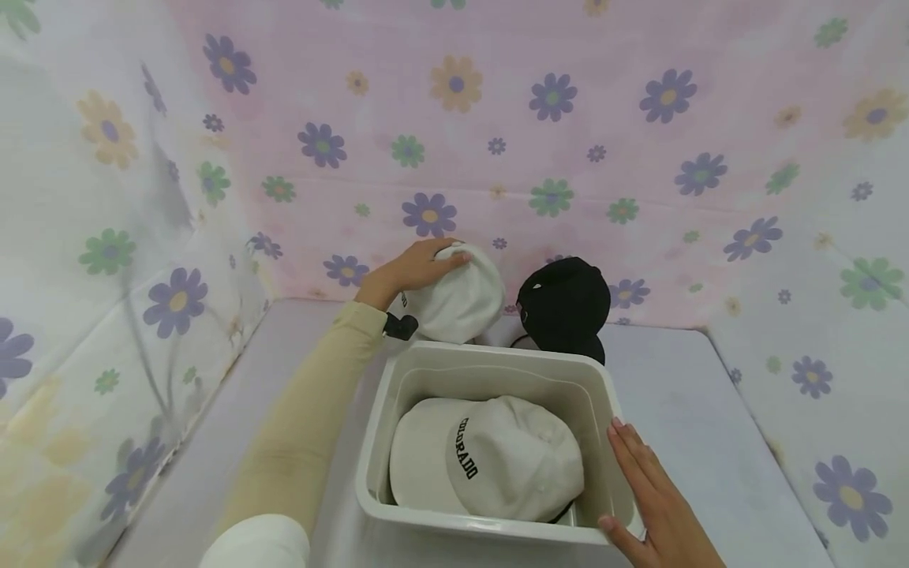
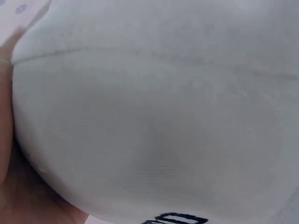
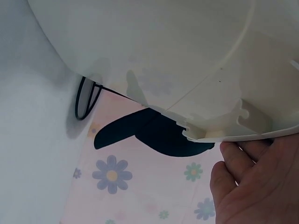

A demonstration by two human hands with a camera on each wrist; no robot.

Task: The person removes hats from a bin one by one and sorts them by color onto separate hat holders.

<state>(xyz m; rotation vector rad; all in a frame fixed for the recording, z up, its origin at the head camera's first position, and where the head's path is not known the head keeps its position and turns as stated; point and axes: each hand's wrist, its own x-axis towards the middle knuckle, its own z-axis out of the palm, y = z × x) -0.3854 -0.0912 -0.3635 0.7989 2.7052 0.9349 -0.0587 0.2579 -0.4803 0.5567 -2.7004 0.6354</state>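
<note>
My left hand (image 1: 419,267) grips the crown of a white baseball cap (image 1: 465,296) behind the bin, thumb across its near side. In the left wrist view the cap (image 2: 154,126) fills most of the picture, dark lettering at the bottom edge. The right hand (image 1: 656,497) rests against the right rim of a cream plastic bin (image 1: 490,353), its fingers straight along the edge. Inside the bin lies an off-white cap (image 1: 514,457) marked COLORADO, brim to the left.
A black cap (image 1: 566,304) stands behind the bin on the right, above a thin black wire loop (image 3: 86,100). Flower-print cloth (image 1: 454,142) hangs at the back and sides of the pale table (image 1: 675,394).
</note>
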